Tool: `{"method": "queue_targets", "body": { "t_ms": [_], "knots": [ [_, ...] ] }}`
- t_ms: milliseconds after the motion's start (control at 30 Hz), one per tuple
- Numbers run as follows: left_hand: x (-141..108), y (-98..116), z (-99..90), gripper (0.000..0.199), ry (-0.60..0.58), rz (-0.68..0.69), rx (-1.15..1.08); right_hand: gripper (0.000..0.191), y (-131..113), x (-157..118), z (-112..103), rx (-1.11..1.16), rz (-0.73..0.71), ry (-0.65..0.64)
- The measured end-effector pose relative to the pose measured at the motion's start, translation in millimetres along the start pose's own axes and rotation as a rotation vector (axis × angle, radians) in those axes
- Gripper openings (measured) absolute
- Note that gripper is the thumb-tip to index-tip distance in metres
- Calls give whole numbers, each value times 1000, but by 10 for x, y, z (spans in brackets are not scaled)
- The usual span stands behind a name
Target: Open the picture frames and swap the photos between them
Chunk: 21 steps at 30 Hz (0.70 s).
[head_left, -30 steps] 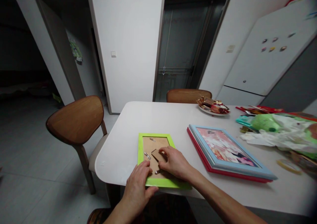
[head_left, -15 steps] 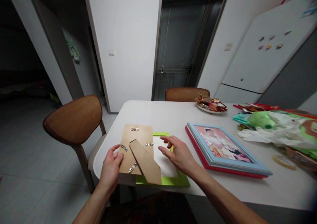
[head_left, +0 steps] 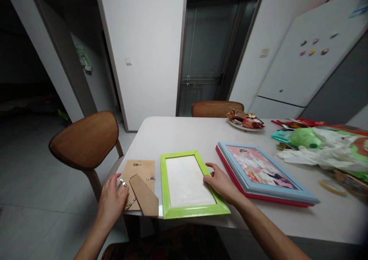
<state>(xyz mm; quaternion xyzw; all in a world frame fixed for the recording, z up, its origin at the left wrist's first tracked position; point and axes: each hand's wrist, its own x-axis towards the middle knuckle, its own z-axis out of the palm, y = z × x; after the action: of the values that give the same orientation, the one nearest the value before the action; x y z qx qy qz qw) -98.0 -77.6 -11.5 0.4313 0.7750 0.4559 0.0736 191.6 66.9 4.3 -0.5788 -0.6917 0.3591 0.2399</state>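
Observation:
My left hand (head_left: 112,196) is at the left edge of a brown picture-frame backing board (head_left: 143,171), its thumb by a metal clip and its fingers curled along the edge. The board lies with its stand leg (head_left: 145,198) and several metal turn clips facing up, near the table's front edge. My right hand (head_left: 221,183) grips the right side of a lime green picture frame (head_left: 197,211), thumb on top and other fingers partly hidden. A plain white sheet (head_left: 188,181) fills the frame's opening. The frame lies just right of the board.
A light blue picture frame (head_left: 287,189) with a pink picture rests on a red frame (head_left: 255,198) to the right. Behind are a plate of wrapped items (head_left: 245,120) and green and white packaging (head_left: 316,141). A tape roll (head_left: 332,188) lies at right; a wooden chair (head_left: 86,139) stands left.
The backing board has moved left with my left hand, off the green frame, uncovering the white sheet. My right hand has come down onto the frame's right side.

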Motion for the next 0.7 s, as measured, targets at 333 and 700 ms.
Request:
{"method": "queue_targets", "body": {
  "t_ms": [333,700],
  "knots": [
    [-657,1258,740,52,-344,580,-112,83,-426,-317,-118,818,35,-158],
    [-311,957,223,42,23,184,-189,66,-105,-116,-127,397,-12,-54]
  ]
}}
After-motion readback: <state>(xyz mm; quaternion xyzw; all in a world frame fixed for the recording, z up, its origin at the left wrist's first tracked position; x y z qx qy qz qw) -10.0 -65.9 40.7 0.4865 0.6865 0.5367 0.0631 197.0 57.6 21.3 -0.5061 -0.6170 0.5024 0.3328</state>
